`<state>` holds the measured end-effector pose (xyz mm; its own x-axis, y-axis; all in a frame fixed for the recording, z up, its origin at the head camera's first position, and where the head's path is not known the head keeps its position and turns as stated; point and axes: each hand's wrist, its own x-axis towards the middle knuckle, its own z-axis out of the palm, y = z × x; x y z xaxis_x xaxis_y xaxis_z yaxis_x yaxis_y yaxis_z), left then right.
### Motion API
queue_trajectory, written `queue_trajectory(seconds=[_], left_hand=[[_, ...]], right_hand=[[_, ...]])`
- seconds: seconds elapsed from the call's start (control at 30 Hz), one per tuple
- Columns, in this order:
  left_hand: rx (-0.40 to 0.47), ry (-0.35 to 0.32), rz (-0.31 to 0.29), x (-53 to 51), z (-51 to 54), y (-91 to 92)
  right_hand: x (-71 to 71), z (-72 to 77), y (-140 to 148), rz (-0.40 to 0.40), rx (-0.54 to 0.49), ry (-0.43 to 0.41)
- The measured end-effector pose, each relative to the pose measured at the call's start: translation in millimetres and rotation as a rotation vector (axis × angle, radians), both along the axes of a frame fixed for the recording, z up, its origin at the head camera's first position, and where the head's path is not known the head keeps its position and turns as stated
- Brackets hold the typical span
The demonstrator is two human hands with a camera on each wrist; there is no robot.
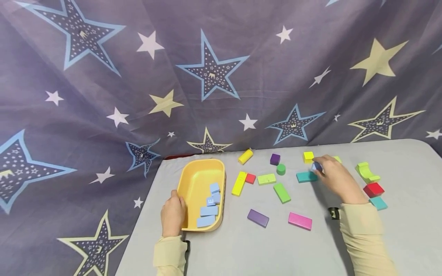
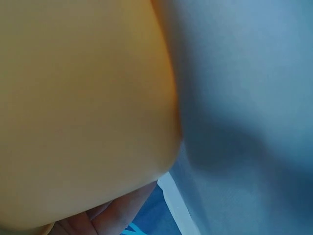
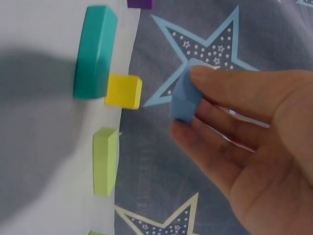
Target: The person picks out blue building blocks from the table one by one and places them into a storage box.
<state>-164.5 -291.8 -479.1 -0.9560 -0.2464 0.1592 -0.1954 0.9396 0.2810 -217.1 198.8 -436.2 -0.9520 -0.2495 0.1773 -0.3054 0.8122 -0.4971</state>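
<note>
My right hand point(image 1: 333, 176) pinches a small blue block point(image 3: 187, 93) between thumb and fingertips, raised above the table in the right wrist view. Below it in the head view lies a teal block point(image 1: 306, 176), with a yellow cube point(image 1: 308, 157) just behind. At the left, my left hand point(image 1: 173, 214) grips the near left rim of a yellow tray point(image 1: 184, 180). Several light blue blocks point(image 1: 208, 211) lie along the tray's right side, one marked with an E. In the left wrist view the tray wall point(image 2: 88, 107) hides most of the left fingers point(image 2: 122, 210).
Between tray and right hand lie loose blocks: a yellow bar point(image 1: 239, 184), a green bar point(image 1: 282, 193), a purple bar point(image 1: 258, 218) and a pink bar point(image 1: 300, 221). Right of the arm are a lime curved block point(image 1: 366, 172) and a red block point(image 1: 373, 189). Star-patterned cloth point(image 1: 221, 115) hangs behind.
</note>
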Motion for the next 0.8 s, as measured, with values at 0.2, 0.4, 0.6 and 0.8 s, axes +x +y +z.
queue_trajectory(seconds=[0.2, 0.4, 0.6, 0.8], left_hand=[[-0.001, -0.004, 0.005, -0.3, -0.3, 0.0], [0.002, -0.007, 0.002, -0.4, -0.4, -0.7], [0.000, 0.002, 0.000, -0.9, -1.9, -1.3], [-0.003, 0.007, 0.002, -0.7, -2.0, -1.0]], right_hand=[[0.9, 4.8, -14, 0.018, -0.023, 0.006], [0.6, 7.9, -30, 0.059, -0.054, 0.006], [-0.4, 6.7, -43, 0.089, -0.051, 0.042], [1.0, 8.0, -54, 0.096, -0.038, 0.062]])
